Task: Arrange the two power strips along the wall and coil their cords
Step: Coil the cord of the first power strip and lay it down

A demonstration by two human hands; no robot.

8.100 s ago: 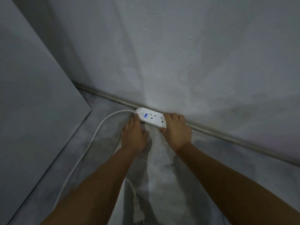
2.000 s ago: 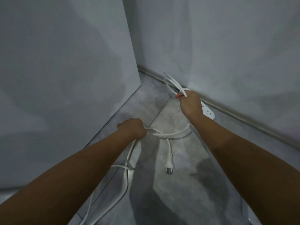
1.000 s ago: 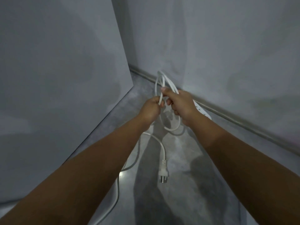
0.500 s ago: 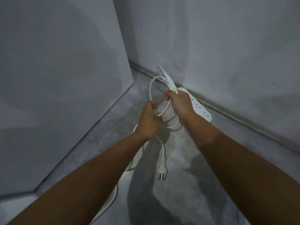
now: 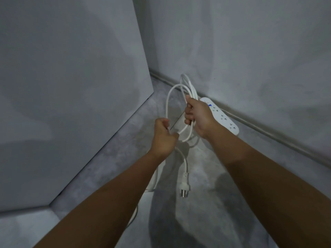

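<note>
Several loops of white cord [image 5: 168, 102] now sit gripped in my right hand [image 5: 198, 117] at mid-frame; my left hand [image 5: 163, 136] has dropped away from it, pinching the next length. Only the short tail to the plug [image 5: 184, 187] remains, I judge. The power strip [image 5: 223, 117] lies against the wall [image 5: 250, 51] behind.

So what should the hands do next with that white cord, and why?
Probably the left hand should carry the stretch it grips up to the right hand as one more loop. The right hand holds several loops of the white cord, while a short tail ending in the plug trails loose below the left hand. The power strip lies along the wall.
</note>
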